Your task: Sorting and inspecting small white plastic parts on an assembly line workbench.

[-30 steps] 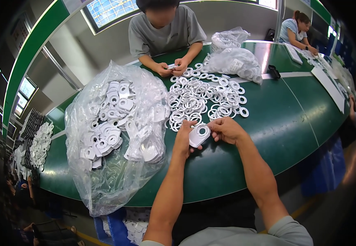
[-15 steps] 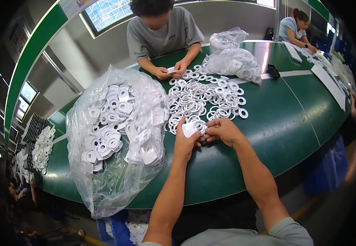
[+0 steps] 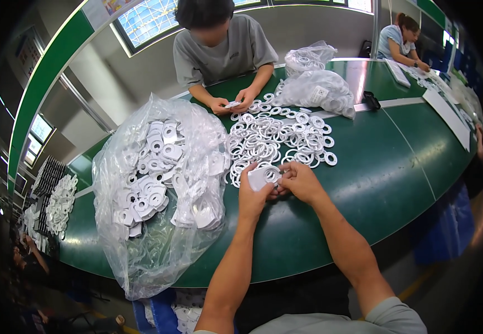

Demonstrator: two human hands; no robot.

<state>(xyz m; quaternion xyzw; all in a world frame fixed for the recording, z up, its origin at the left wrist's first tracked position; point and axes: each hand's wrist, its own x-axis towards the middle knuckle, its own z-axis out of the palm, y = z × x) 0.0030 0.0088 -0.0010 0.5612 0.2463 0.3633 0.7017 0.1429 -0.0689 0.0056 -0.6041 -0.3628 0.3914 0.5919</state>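
Observation:
Between both hands, just above the green table, I hold a flat white plastic plate (image 3: 258, 178) with a round hole at its right end. A white ring (image 3: 272, 174) sits at that hole; whether it is seated flat I cannot tell. My left hand (image 3: 252, 192) grips the plate's left and lower edge, thumb on top. The fingers of my right hand (image 3: 298, 181) pinch at the ring's right edge. Right beyond my hands lies a heap of loose white rings (image 3: 263, 132). To the left, an open clear plastic bag (image 3: 116, 222) holds many white plates (image 3: 148, 195).
Across the table (image 3: 386, 183) a person (image 3: 222, 53) handles a small white part. Filled bags of rings (image 3: 319, 89) stand behind the heap, near a small black object (image 3: 371, 100). Another person (image 3: 401, 44) works at the far right. Stacked parts (image 3: 60, 203) stand far left.
The plate in my hands is now turned flatter toward me, showing more of its face. My right fingers stay at the ring. The view has shifted slightly.

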